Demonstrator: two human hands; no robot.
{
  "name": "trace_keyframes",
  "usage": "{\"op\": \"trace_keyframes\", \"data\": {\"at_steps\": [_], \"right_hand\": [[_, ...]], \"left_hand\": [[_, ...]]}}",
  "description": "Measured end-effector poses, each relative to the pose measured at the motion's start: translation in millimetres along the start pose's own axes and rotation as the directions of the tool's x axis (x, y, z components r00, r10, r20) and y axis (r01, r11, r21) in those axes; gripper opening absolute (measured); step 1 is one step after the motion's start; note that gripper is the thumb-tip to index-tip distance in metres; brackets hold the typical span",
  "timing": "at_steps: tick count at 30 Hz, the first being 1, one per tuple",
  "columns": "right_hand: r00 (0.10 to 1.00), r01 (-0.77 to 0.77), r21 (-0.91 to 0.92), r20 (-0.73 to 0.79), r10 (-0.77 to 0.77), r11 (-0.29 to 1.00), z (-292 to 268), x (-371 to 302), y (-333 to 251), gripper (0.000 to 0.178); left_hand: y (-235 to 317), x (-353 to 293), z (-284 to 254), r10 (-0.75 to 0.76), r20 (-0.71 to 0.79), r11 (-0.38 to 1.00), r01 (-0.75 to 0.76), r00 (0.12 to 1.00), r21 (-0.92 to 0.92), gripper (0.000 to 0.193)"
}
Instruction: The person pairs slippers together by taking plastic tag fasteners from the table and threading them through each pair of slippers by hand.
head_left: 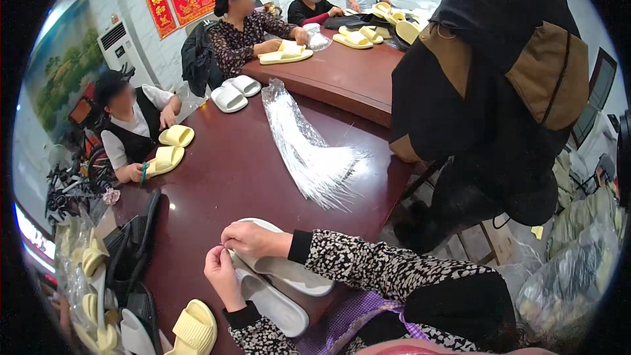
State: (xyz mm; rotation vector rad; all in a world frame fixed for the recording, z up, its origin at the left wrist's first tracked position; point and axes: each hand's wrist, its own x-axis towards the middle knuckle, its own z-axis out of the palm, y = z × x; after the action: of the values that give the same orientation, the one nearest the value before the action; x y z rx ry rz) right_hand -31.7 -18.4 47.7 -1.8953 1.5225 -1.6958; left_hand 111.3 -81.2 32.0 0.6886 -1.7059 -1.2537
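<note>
A pair of light grey slide slippers lies on the dark red table in front of me, one slipper [279, 306] nearer and the other slipper [299, 278] partly behind my right forearm. My left hand [224, 277] and my right hand [255, 240] meet over the slippers' far left ends. Both hands are closed, thumbs and fingertips pinched close together. Whatever sits between the fingertips is too small to make out. Beyond the hands, a clear plastic bag [282, 115] spills a fan of thin white plastic strips [325, 174] across the table.
At lower left lie a yellow slipper [195, 329], black slippers [128, 250] and bagged slippers [85, 289]. Across the table, a co-worker handles yellow slippers [164, 160]; white slippers [230, 100] lie farther back. Other people work behind. A person in dark clothing [460, 92] stands close on the right.
</note>
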Motion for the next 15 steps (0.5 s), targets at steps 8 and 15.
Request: {"op": "trace_keyframes", "data": {"at_steps": [8, 15], "right_hand": [[0.998, -0.054, 0.079, -0.019, 0.056, 0.995, 8.7, -7.9, -8.7, 0.007], [0.995, 0.059, 0.003, -0.077, -0.058, 0.998, -4.2, 2.3, 13.2, 0.010]], "left_hand": [[13.8, -16.4, -14.3, -0.161, -0.019, 0.983, 0.159, 0.987, -0.093, 0.009], [31.3, 3.5, 1.2, -0.257, 0.008, 0.931, 0.250, 0.966, -0.266, 0.012]]}}
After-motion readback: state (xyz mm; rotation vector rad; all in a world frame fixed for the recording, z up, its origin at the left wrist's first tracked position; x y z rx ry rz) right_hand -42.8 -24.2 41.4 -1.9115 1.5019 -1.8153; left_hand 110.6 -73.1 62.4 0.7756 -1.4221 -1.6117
